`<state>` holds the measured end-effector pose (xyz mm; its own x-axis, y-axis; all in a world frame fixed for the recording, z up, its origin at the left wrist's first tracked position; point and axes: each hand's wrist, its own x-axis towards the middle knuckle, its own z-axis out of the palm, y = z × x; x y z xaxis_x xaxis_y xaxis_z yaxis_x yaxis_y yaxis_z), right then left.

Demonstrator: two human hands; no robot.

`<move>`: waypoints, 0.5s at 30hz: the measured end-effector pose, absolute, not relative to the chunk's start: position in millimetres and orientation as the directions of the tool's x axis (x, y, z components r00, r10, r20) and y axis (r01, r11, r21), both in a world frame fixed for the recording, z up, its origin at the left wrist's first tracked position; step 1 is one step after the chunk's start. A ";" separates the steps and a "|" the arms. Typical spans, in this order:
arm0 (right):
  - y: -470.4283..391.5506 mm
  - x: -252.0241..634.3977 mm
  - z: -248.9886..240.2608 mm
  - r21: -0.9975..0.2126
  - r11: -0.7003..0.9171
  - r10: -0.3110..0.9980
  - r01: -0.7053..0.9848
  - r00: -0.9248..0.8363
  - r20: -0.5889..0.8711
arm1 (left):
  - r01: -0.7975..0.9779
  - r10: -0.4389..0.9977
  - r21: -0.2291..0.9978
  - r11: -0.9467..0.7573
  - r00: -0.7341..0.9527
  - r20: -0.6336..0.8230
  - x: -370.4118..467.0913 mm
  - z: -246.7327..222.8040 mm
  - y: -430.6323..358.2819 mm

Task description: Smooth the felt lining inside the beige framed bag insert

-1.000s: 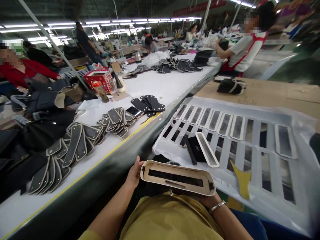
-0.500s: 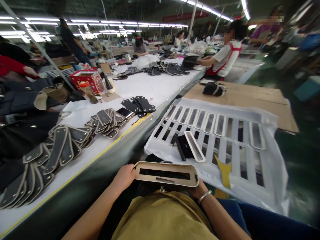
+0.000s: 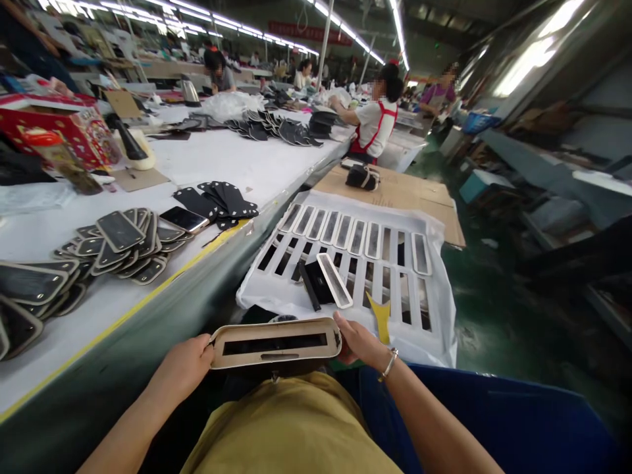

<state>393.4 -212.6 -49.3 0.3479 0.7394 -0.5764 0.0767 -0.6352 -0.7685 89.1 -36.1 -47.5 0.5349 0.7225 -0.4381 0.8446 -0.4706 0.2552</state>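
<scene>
A long beige-lined piece (image 3: 241,359) with a dark slot along its middle lies across my lap, its open side facing up. My left hand (image 3: 190,362) pinches its left end. At its right end my right hand (image 3: 353,339) grips the rim, thumb on top, with a bracelet at the wrist. Beyond it, a white sheet (image 3: 395,324) carries rows of narrow frames with dark openings. On that sheet rest a black block (image 3: 316,283), a loose white frame (image 3: 334,281) and a yellow forked piece (image 3: 381,318).
The white table (image 3: 197,158) on the left holds stacked dark pieces (image 3: 121,240), a phone (image 3: 184,219), black pieces (image 3: 227,201) and a red box (image 3: 59,128). Cardboard (image 3: 419,194) lies behind the sheet. A person in a red apron (image 3: 375,122) stands at the table's far side.
The view has turned to the right, so the table and sheet sit further left. My right hand has come up from beneath the piece's right end, its thumb now on the rim.
</scene>
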 end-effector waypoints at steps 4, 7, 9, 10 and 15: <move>-205.0 382.5 -27.7 -0.631 -0.684 0.729 0.367 0.299 -0.616 | 0.848 0.728 0.153 -0.508 0.517 -0.450 92.6 -35.7 -38.0; -201.5 378.2 -30.1 -0.557 -0.688 0.715 0.465 0.302 -0.631 | 0.863 0.756 0.154 -0.482 0.498 -0.424 92.4 -26.7 -41.3; -201.0 380.3 -36.4 -0.544 -0.671 0.725 0.504 0.291 -0.625 | 0.873 0.783 0.189 -0.449 0.487 -0.387 90.9 -21.9 -42.5; -201.0 382.6 -40.1 -0.530 -0.644 0.741 0.551 0.277 -0.612 | 0.875 0.795 0.214 -0.434 0.483 -0.368 89.6 -20.3 -42.5; -201.7 393.3 -50.8 -0.327 -0.249 0.881 0.912 0.073 -0.467 | 0.825 0.775 0.416 -0.382 0.531 -0.342 78.4 -20.4 -41.4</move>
<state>393.3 -201.7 -50.8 0.0726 0.8813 -0.4669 0.9116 -0.2485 -0.3274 78.4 -41.4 -20.4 0.5309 0.7754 -0.3418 0.8254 -0.3818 0.4158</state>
